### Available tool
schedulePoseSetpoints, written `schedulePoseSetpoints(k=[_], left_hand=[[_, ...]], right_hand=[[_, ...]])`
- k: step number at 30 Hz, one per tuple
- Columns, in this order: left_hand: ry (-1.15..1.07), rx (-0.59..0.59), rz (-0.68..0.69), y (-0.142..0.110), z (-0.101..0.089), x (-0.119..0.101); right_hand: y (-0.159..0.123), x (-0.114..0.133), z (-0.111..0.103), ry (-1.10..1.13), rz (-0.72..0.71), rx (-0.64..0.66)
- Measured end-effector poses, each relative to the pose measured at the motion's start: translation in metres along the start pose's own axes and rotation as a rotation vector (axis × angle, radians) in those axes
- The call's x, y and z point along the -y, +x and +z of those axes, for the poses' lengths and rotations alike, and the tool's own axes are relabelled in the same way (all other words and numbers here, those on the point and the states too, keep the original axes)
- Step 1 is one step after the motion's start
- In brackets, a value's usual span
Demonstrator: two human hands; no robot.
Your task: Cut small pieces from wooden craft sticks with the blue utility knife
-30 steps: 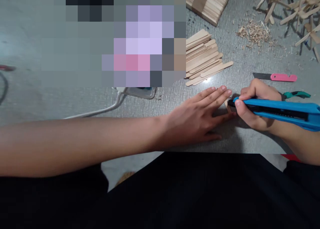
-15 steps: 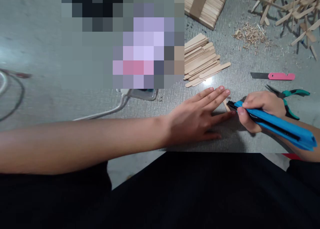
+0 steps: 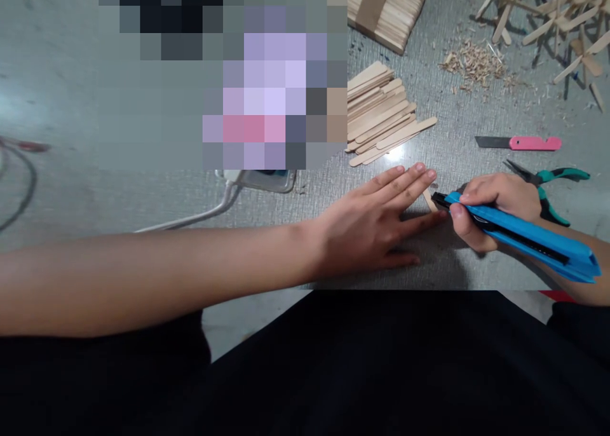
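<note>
My left hand (image 3: 381, 217) lies flat on the grey table with its fingers spread. Between its fingers shows a short stretch of a wooden craft stick (image 3: 429, 201); the rest of the stick is hidden under the hand. A blue utility knife (image 3: 528, 234) is gripped in my right hand (image 3: 495, 201), its dark tip down at the stick, close beside my left fingertips. The blade itself is too small to make out. Just beyond my right hand lie green-handled pliers (image 3: 562, 174) and a pink folding knife (image 3: 534, 143) with its blade out.
Loose craft sticks (image 3: 384, 115) are piled ahead of my left hand, with a banded bundle (image 3: 400, 10) behind them. Wood shavings (image 3: 474, 64) and crossed sticks (image 3: 562, 20) occupy the far right. A white cable (image 3: 190, 221) runs to a phone-like object (image 3: 271, 180), partly behind a blurred patch.
The view has shifted very slightly, so things sit a little further left. Both hands and the utility knife keep nearly the same pose against the stick.
</note>
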State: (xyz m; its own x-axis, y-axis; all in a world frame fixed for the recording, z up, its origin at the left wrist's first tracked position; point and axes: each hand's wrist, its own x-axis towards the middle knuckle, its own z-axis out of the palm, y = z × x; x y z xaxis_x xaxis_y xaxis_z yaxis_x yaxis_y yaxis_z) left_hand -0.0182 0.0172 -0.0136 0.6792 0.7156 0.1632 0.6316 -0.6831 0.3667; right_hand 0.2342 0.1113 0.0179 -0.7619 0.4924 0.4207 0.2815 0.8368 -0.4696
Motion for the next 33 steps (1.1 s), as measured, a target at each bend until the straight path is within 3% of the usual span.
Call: schedulePoseSetpoints(k=[4, 8, 13, 20, 29, 33], left_hand=[[0.006, 0.009, 0.003, 0.000, 0.001, 0.000], [0.003, 0.004, 0.002, 0.000, 0.002, 0.000], [-0.006, 0.001, 0.003, 0.000, 0.002, 0.000], [-0.038, -0.006, 0.004, 0.000, 0.001, 0.001], [-0.085, -0.026, 0.012, 0.000, -0.004, -0.002], [-0.084, -0.026, 0.020, -0.001, -0.004, -0.002]], right_hand=[[0.001, 0.004, 0.002, 0.018, -0.024, -0.074], [0.003, 0.005, 0.002, -0.022, -0.024, -0.062], [0.004, -0.003, 0.002, 0.051, -0.128, -0.082], [0.005, -0.001, 0.003, 0.037, -0.201, -0.022], [0.013, 0.017, 0.003, -0.025, -0.093, 0.060], [0.008, 0.015, 0.008, -0.017, -0.180, 0.018]])
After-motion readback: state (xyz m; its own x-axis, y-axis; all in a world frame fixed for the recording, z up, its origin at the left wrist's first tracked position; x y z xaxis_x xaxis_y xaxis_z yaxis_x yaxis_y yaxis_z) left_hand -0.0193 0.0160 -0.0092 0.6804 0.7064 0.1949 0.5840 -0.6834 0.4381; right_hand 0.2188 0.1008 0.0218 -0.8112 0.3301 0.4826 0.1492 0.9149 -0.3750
